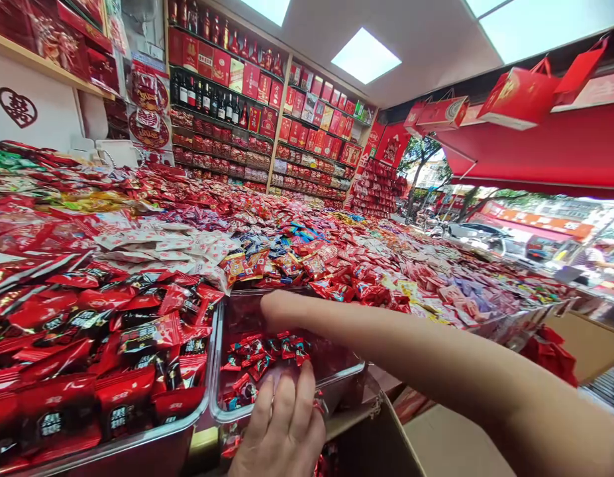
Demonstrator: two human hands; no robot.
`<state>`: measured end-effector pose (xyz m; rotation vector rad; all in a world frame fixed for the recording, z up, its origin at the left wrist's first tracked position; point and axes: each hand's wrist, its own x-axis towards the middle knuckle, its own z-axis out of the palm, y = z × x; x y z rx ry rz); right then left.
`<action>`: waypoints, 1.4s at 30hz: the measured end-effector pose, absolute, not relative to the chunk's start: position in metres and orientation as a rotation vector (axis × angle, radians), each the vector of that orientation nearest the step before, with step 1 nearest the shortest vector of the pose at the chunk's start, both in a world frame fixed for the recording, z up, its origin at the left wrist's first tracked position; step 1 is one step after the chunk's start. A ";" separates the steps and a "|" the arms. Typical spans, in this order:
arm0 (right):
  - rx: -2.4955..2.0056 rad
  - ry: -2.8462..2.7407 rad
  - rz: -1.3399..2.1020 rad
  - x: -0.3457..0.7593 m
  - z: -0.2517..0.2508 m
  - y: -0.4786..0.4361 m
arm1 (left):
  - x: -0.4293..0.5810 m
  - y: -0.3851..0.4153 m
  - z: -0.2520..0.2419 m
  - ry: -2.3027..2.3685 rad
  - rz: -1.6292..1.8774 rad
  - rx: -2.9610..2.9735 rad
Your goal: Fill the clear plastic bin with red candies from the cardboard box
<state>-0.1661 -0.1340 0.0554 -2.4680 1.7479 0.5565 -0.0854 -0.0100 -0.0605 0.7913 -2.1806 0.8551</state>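
Observation:
A clear plastic bin [218, 371] stands at the front middle, with a small heap of red-wrapped candies [259, 354] on its floor. My left hand [284, 424] is at the bottom middle, its fingers hooked over the near rim of this bin and its thumb out of sight. From the right my right forearm crosses above the bin. My right hand [277, 310] dips inside at the far wall, its fingers hidden, so I cannot see whether it holds anything. Below the near rim, an open cardboard box [386, 430] has more red wrappers in it.
To the left, a neighbouring bin [202, 391] is heaped with larger red and black packets [112, 358]. White packets [172, 242] and many other sweets cover the display behind. Shelves [227, 122] of bottles and red boxes line the back wall. Red bags [520, 96] hang upper right.

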 end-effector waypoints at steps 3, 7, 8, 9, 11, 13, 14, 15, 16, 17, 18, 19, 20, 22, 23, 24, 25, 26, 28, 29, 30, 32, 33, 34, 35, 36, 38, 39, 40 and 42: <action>-2.492 1.886 0.675 -0.189 0.088 -0.143 | -0.084 -0.010 -0.060 -2.201 0.876 0.780; -2.457 2.053 0.810 -0.223 0.110 -0.146 | -0.082 -0.008 -0.060 -2.225 0.896 0.798; -2.443 2.083 0.828 -0.230 0.109 -0.145 | -0.082 -0.007 -0.061 -2.230 0.898 0.801; -2.431 2.106 0.837 -0.235 0.107 -0.144 | -0.082 -0.007 -0.061 -2.232 0.898 0.799; -2.423 2.136 0.826 -0.242 0.099 -0.143 | -0.081 -0.006 -0.062 -2.231 0.899 0.804; -2.429 2.162 0.783 -0.244 0.091 -0.141 | -0.080 -0.007 -0.063 -2.221 0.904 0.796; -2.433 2.181 0.752 -0.244 0.088 -0.141 | -0.080 -0.008 -0.063 -2.212 0.910 0.790; -2.438 2.202 0.717 -0.244 0.087 -0.140 | -0.080 -0.009 -0.063 -2.209 0.917 0.776; -2.443 2.226 0.678 -0.243 0.086 -0.139 | -0.080 -0.010 -0.063 -2.209 0.922 0.770; -2.445 2.249 0.641 -0.243 0.087 -0.138 | -0.080 -0.010 -0.063 -2.208 0.923 0.762; -2.446 2.272 0.605 -0.243 0.090 -0.137 | -0.080 -0.011 -0.062 -2.213 0.921 0.763; -2.446 2.294 0.570 -0.242 0.094 -0.135 | -0.080 -0.011 -0.062 -2.218 0.919 0.770; -2.451 2.310 0.533 -0.242 0.099 -0.134 | -0.081 -0.011 -0.062 -2.223 0.915 0.776; -2.493 2.304 0.452 -0.239 0.110 -0.131 | -0.082 -0.011 -0.061 -2.224 0.909 0.791; -2.537 2.269 0.408 -0.237 0.115 -0.130 | -0.082 -0.010 -0.061 -2.223 0.905 0.793; -2.595 2.206 0.360 -0.234 0.118 -0.129 | -0.082 -0.010 -0.061 -2.221 0.900 0.794; -2.658 2.115 0.317 -0.229 0.118 -0.127 | -0.083 -0.009 -0.061 -2.216 0.895 0.794; -2.719 2.003 0.281 -0.224 0.117 -0.126 | -0.083 -0.009 -0.061 -2.216 0.891 0.796; -2.800 1.771 0.242 -0.211 0.105 -0.125 | -0.084 -0.008 -0.061 -2.219 0.893 0.806; -2.818 1.676 0.238 -0.205 0.096 -0.125 | -0.084 -0.007 -0.061 -2.217 0.899 0.811; -2.824 1.604 0.242 -0.198 0.086 -0.125 | -0.084 -0.007 -0.060 -2.215 0.901 0.819; -2.824 1.522 0.258 -0.188 0.067 -0.129 | -0.085 -0.006 -0.060 -2.202 0.900 0.820; -2.820 1.502 0.268 -0.184 0.058 -0.131 | -0.086 -0.006 -0.059 -2.198 0.901 0.817; -2.814 1.493 0.279 -0.181 0.052 -0.134 | -0.086 -0.006 -0.060 -2.194 0.902 0.812; -2.807 1.493 0.287 -0.179 0.046 -0.136 | -0.087 -0.006 -0.060 -2.189 0.902 0.811; -2.800 1.498 0.292 -0.177 0.043 -0.139 | -0.087 -0.006 -0.060 -2.182 0.900 0.810; -2.786 1.517 0.298 -0.175 0.040 -0.142 | -0.088 -0.006 -0.060 -2.165 0.890 0.819; -2.774 1.531 0.308 -0.175 0.040 -0.144 | -0.088 -0.006 -0.060 -2.159 0.883 0.826; -2.758 1.547 0.324 -0.174 0.041 -0.144 | -0.088 -0.006 -0.060 -2.157 0.879 0.829; -2.717 1.583 0.374 -0.174 0.041 -0.145 | -0.087 -0.005 -0.060 -2.166 0.883 0.829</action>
